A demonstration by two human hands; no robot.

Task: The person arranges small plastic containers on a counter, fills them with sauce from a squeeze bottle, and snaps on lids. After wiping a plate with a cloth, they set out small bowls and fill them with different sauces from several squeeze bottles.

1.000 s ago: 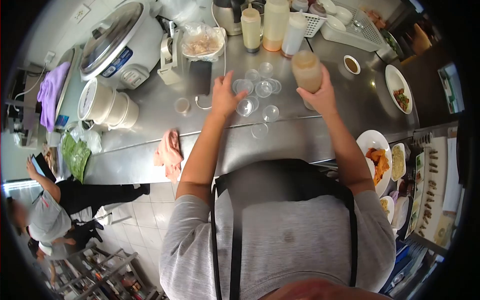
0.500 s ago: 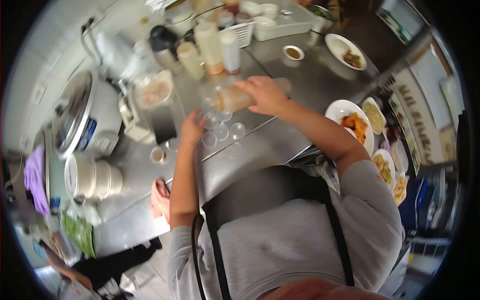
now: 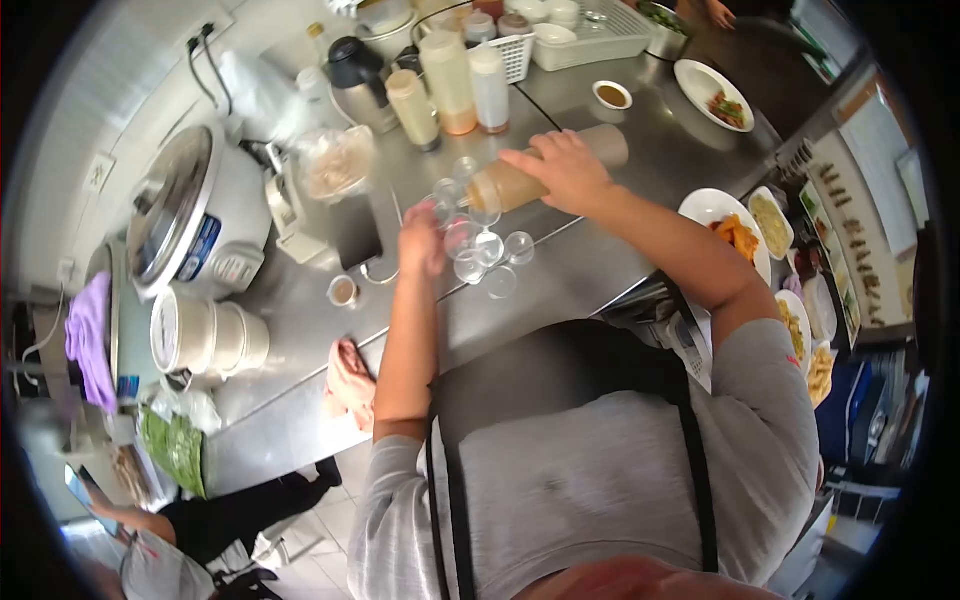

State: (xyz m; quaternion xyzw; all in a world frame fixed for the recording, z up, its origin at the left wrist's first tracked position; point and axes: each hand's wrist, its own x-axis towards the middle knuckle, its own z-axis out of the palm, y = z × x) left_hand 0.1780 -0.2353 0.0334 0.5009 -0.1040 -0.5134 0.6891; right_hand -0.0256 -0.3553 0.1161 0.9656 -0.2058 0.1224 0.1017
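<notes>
change: a second ago the bottle [image 3: 498,187] stood upright, now it's tipped on its side, pretty much like half a second back. The left hand [image 3: 420,240] was spread flat over the cups [image 3: 490,250]; now it's curled up.
right hand [image 3: 562,170]: wrapped tight round the bottle's middle.
left hand: fingers bunched at the left edge of the cups, can't tell if it actually grips one.
bottle: above the worktop [image 3: 655,145], nozzle end over the cups.
cups: little clear ones, clustered just under the nozzle.
around: rice cooker [image 3: 195,210] far left, phone [image 3: 355,230] just beside the left hand, pink rag [image 3: 350,380] at the near edge, food plate [image 3: 725,225] on the right.
in the way: the right hand hides the bottle's middle, and the left hand covers part of the cups.
</notes>
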